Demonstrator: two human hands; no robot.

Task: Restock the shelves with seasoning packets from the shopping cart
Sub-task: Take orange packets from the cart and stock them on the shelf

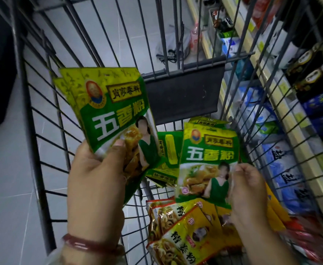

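Inside the wire shopping cart (32,115), my left hand (97,180) grips a fanned stack of green seasoning packets (109,109) by their lower edge, thumb on the front. My right hand (246,192) pinches the right edge of another green seasoning packet (206,161), held upright above the cart floor. More green packets (168,150) lie behind it in the cart. Yellow seasoning packets (183,232) are piled at the bottom, under my right hand.
Store shelves (283,104) run along the right, stocked with blue and white bags (287,169) and dark packets (313,77). A dark flap (183,96) hangs on the cart's far wall. A plastic bag (174,43) lies on the tiled floor beyond the cart.
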